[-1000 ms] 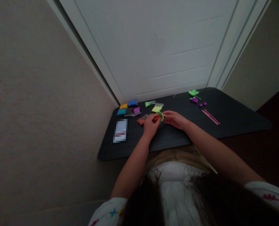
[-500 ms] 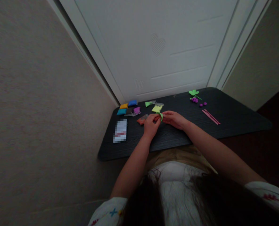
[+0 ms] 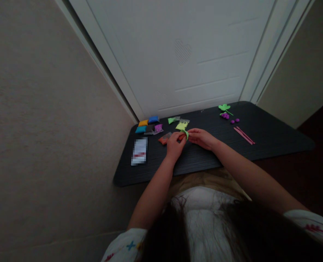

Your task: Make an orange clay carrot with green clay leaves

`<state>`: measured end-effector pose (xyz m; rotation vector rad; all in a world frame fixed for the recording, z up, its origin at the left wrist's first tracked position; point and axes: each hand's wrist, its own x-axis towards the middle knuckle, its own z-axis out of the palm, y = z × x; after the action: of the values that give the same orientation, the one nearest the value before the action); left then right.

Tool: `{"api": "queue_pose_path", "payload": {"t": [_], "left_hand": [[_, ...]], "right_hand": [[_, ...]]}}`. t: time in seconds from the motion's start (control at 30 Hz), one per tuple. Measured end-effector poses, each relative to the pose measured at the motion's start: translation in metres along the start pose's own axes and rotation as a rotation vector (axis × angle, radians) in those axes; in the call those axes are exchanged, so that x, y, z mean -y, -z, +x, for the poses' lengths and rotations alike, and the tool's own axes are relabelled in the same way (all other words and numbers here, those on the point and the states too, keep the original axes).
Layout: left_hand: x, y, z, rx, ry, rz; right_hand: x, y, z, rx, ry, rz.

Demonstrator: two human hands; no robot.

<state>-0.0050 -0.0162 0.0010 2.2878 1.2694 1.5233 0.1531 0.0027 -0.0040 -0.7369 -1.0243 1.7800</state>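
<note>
My left hand and my right hand meet over the middle of the dark table. Both pinch a small green clay piece between their fingertips, with something red showing just behind it. A red clay packet lies on the table just left of my left hand. A yellow-green packet sits right behind the hands.
Orange, blue, teal, grey and purple clay packets lie at the back left, a white sheet in front of them. A green clay leaf with purple balls and pink sticks lie to the right. A white door stands behind.
The green piece has turned slightly between the fingertips. Both hands stay in nearly the same place.
</note>
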Motion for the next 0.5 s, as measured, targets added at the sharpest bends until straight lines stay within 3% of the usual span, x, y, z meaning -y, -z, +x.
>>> {"api": "queue_pose_path", "payload": {"t": [0.5], "left_hand": [[-0.0051,0.0021,0.0002,0.017,0.034,0.008]], "right_hand": [[0.0018,-0.0024,-0.0018,-0.003,-0.009,0.024]]}}
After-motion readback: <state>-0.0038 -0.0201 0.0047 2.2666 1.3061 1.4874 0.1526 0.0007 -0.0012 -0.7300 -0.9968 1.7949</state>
